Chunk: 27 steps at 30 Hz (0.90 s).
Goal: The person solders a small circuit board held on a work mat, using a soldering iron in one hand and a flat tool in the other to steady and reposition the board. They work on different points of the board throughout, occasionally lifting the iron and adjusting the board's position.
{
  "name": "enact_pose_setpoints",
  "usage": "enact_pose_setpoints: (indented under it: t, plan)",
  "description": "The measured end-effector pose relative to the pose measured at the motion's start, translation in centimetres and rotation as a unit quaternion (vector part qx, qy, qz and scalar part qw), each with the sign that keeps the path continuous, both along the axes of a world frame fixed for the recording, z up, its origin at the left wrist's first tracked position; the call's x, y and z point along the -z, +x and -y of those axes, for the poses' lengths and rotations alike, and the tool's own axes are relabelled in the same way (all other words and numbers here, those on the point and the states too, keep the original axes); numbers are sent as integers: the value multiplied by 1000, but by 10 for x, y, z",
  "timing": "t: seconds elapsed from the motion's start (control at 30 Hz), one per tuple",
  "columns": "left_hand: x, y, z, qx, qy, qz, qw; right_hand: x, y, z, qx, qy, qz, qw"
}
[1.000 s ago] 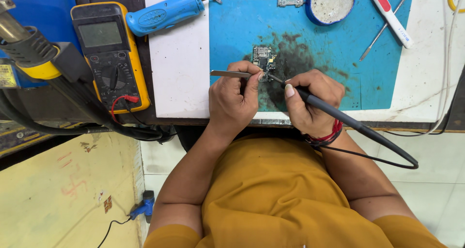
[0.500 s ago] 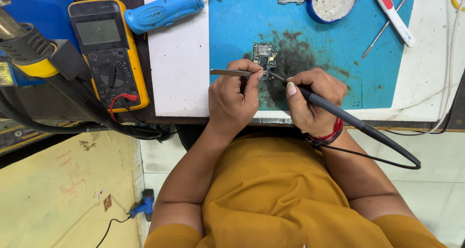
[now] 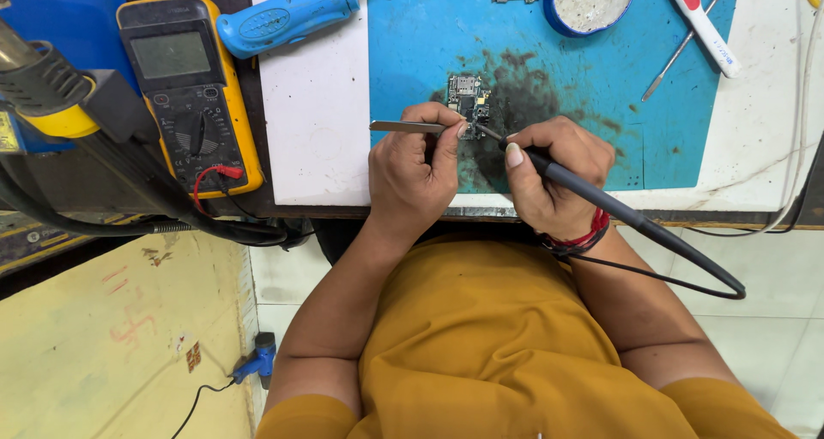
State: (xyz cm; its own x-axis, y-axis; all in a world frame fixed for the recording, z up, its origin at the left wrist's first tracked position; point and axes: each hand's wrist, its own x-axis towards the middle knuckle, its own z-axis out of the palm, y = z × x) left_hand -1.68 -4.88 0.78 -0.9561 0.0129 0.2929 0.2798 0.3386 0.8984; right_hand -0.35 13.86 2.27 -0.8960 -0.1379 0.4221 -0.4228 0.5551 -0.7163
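Far on my left lies a yellow multimeter (image 3: 189, 96) with a grey screen, and a thick black hose (image 3: 129, 190) runs beside it. Next to that, a blue pump tool (image 3: 287, 14) lies tilted across the white table (image 3: 313, 121). Then comes the blue mat (image 3: 549, 70), which has a dark smudge in the middle. My left hand (image 3: 416, 169) is curled up, and its fingers pinch a pair of metal tweezers (image 3: 408, 127) that lie flat and point to the left. Just past my fingertips sits the small circuit board (image 3: 468, 96), on the mat and right by the dark smudge. My right hand (image 3: 549, 173) grips a black soldering iron (image 3: 601, 203) like a pen, with the fingers wrapped tight around it. Its thin tip reaches the bottom edge of the board, between my two hands. The iron's black cord loops off to the right. At the top of the mat is a round blue tin (image 3: 588, 1), and further right lies a white tool with a red end (image 3: 699, 23).
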Motion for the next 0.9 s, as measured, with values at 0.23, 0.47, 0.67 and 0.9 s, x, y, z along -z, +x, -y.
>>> enact_pose_setpoints:
  t: [0.23, 0.47, 0.67, 0.9]
  plan:
    - [1, 0, 0, 2, -3, -5, 1000, 0, 0, 0, -6, -4, -4, 1000]
    - [1, 0, 0, 4, 0, -7, 1000, 1, 0, 0, -1, -5, 1, 1000]
    - [1, 0, 0, 3, -5, -9, 1000, 0, 0, 0, -3, -9, 5, 1000]
    - [1, 0, 0, 4, -2, -1, 1000, 0, 0, -1, -2, -11, 6, 1000]
